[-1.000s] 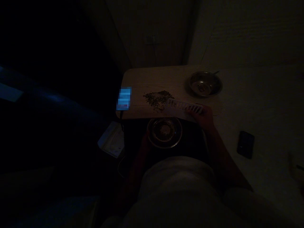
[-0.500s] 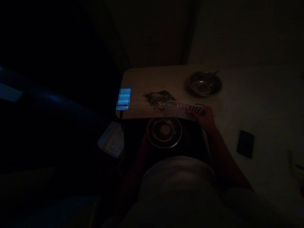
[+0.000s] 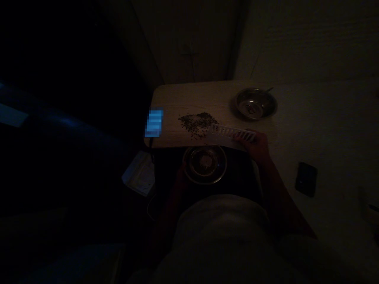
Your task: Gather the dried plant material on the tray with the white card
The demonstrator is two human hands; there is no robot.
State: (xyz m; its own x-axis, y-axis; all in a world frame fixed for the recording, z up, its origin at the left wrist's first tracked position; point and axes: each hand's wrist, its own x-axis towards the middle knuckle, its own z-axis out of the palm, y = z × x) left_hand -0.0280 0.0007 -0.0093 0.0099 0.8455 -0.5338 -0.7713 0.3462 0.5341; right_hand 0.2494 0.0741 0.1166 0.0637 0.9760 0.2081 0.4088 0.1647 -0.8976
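The scene is very dark. My right hand (image 3: 258, 148) grips the right end of a pale, flat piece with a row of slots (image 3: 220, 137), which lies at the table's near edge. Just beyond its left end, a loose pile of small dark bits (image 3: 197, 122) is spread on the wooden table (image 3: 170, 98). Below that edge, my left hand (image 3: 182, 173) holds a round metal bowl (image 3: 205, 180) by its left side; its fingers are mostly lost in shadow. Some material clings inside the bowl around a pale centre.
A second metal bowl (image 3: 256, 105) with a utensil handle over its rim stands at the back right. A lit screen (image 3: 154, 123) sits at the table's left end. A dark phone-like object (image 3: 306, 179) lies at right. A pale box (image 3: 139, 173) is below left.
The slotted piece and my right hand have shifted very slightly to the right. The bowl in my left hand stays in nearly the same place.
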